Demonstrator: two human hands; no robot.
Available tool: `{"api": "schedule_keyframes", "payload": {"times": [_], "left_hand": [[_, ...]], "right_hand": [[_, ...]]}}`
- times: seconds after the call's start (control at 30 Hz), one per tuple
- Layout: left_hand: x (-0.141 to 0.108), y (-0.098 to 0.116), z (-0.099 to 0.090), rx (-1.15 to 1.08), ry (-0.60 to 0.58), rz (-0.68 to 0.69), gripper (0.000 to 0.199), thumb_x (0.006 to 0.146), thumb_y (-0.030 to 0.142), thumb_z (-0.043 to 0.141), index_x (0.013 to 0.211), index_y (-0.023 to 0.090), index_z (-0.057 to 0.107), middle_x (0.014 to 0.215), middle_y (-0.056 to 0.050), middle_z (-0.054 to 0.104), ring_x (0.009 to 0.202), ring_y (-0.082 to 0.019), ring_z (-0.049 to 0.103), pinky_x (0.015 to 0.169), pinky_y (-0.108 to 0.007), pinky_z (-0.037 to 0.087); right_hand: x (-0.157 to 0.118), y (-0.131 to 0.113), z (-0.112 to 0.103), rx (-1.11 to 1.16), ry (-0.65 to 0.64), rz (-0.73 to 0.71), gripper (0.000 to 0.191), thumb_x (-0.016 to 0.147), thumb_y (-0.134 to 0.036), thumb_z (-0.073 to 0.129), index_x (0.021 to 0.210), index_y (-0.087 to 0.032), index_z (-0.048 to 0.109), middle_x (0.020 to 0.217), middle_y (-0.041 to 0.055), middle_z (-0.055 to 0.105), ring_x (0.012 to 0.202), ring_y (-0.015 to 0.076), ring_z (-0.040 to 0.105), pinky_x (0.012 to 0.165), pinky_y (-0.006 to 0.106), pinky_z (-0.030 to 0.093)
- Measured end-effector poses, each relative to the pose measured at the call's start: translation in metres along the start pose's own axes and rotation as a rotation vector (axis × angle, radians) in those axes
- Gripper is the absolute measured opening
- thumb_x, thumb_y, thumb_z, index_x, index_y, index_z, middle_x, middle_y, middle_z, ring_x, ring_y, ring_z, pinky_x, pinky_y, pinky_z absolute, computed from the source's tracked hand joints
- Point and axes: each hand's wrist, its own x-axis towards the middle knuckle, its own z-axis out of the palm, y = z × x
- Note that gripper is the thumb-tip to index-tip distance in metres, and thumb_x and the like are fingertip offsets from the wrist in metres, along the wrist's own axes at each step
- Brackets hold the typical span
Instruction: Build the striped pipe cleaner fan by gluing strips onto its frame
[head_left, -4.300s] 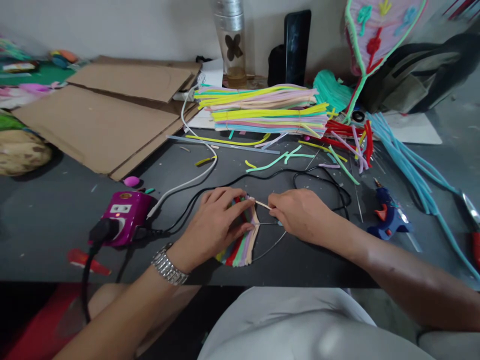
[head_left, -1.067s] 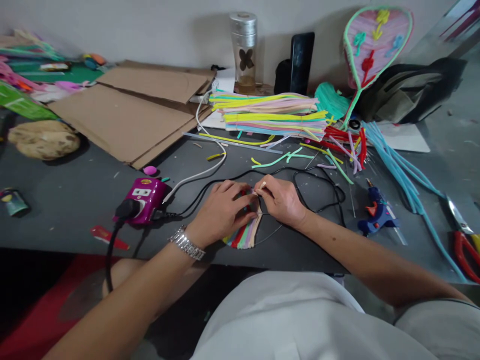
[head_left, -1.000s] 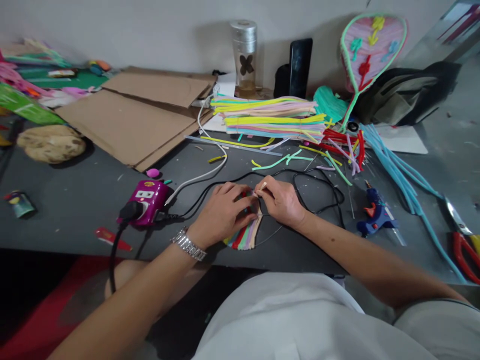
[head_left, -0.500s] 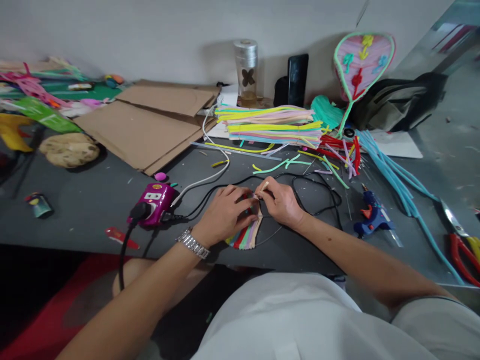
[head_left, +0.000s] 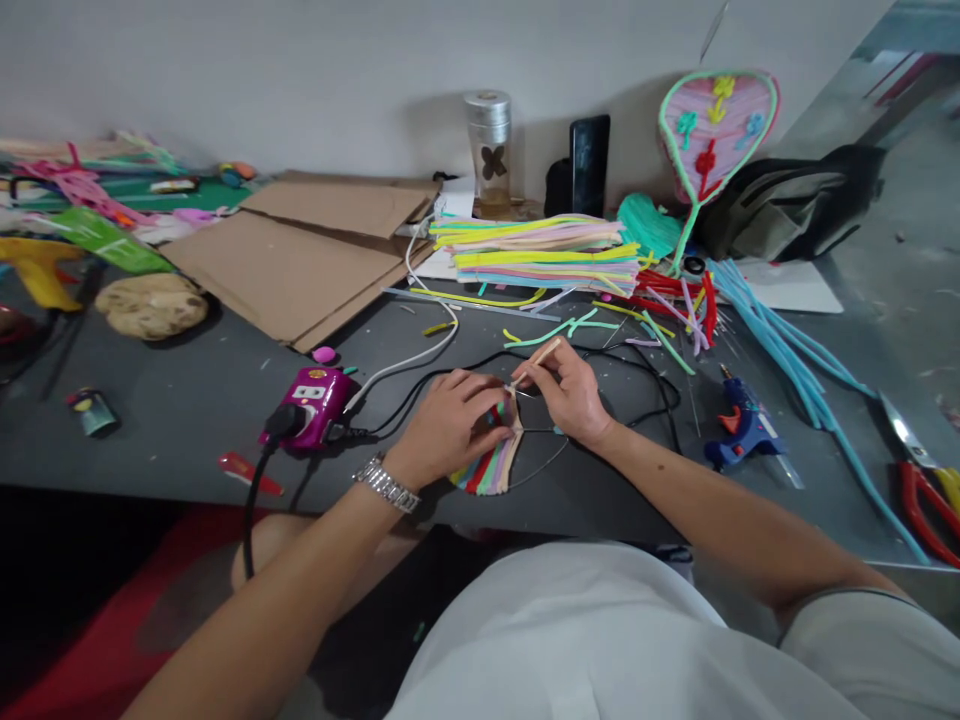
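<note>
My left hand (head_left: 457,420), with a metal watch on its wrist, grips a striped pipe-cleaner piece (head_left: 491,468) on the table, thumb and fingers closed on its edge. Rows of red, green, lilac and peach show below the hand; the rest lies hidden under it. A thin wire frame (head_left: 551,462) curves out from its right side. Between the thumb and fingers of my right hand (head_left: 571,395) is a pale peach pipe cleaner (head_left: 546,352), its free end pointing up and right. Its lower end meets the upper edge of the striped piece.
Bundled pipe cleaners (head_left: 547,250) lie behind my hands. A purple power socket (head_left: 311,400) with cables is at left, near cardboard sheets (head_left: 292,255). On the right are a blue glue gun (head_left: 748,425), light-blue pipe cleaners (head_left: 795,350) and red-handled scissors (head_left: 919,490). A glass bottle (head_left: 491,150) stands behind.
The peach pipe cleaner's free end now sticks up further from my right hand, which has drawn slightly away to the right. My left hand stays on the striped piece. The view has shifted slightly.
</note>
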Motion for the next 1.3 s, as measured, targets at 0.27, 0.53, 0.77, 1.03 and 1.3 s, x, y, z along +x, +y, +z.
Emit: {"api": "schedule_keyframes", "payload": {"times": [0.27, 0.53, 0.77, 1.03, 1.3], "left_hand": [[-0.001, -0.003, 0.004, -0.038, 0.035, -0.016, 0.036, 0.094, 0.047, 0.070, 0.117, 0.020, 0.064, 0.127, -0.012, 0.070, 0.112, -0.030, 0.059, 0.097, -0.047, 0.047], [0.000, -0.003, 0.003, -0.043, 0.040, -0.013, 0.036, 0.094, 0.047, 0.069, 0.116, 0.018, 0.067, 0.126, -0.014, 0.071, 0.111, -0.030, 0.060, 0.097, -0.048, 0.049], [-0.003, -0.005, 0.004, -0.193, 0.165, -0.030, 0.032, 0.098, 0.043, 0.062, 0.116, 0.019, 0.071, 0.126, -0.013, 0.074, 0.117, -0.028, 0.067, 0.103, -0.048, 0.052], [-0.005, -0.011, 0.009, -0.316, 0.309, -0.106, 0.026, 0.099, 0.035, 0.056, 0.111, 0.019, 0.073, 0.121, -0.013, 0.077, 0.115, -0.025, 0.071, 0.105, -0.045, 0.055], [-0.003, -0.012, 0.006, -0.349, 0.309, -0.209, 0.024, 0.097, 0.032, 0.057, 0.108, 0.019, 0.074, 0.119, -0.011, 0.078, 0.111, -0.025, 0.073, 0.102, -0.044, 0.056]], "right_hand": [[-0.002, 0.000, -0.001, -0.135, -0.056, 0.008, 0.007, 0.099, -0.026, 0.052, 0.092, -0.025, 0.052, 0.084, 0.0013, 0.071, 0.076, 0.0165, 0.071, 0.075, 0.031, 0.056], [0.005, -0.008, 0.000, -0.249, -0.119, -0.034, 0.008, 0.100, -0.024, 0.049, 0.094, -0.024, 0.055, 0.086, 0.0024, 0.072, 0.074, 0.0173, 0.070, 0.073, 0.032, 0.055], [0.008, -0.030, -0.044, -0.525, -0.071, -0.024, 0.009, 0.096, -0.030, 0.057, 0.098, -0.023, 0.062, 0.078, 0.0014, 0.069, 0.068, 0.0186, 0.064, 0.068, 0.031, 0.047], [-0.015, -0.020, -0.091, -1.162, -0.175, 0.033, 0.010, 0.091, -0.027, 0.067, 0.085, -0.020, 0.070, 0.080, 0.0069, 0.072, 0.073, 0.0228, 0.060, 0.064, 0.033, 0.031], [-0.041, -0.042, -0.080, -1.099, -0.279, -0.140, 0.011, 0.095, -0.026, 0.064, 0.093, -0.017, 0.069, 0.093, 0.0114, 0.069, 0.088, 0.0262, 0.062, 0.073, 0.036, 0.039]]}}
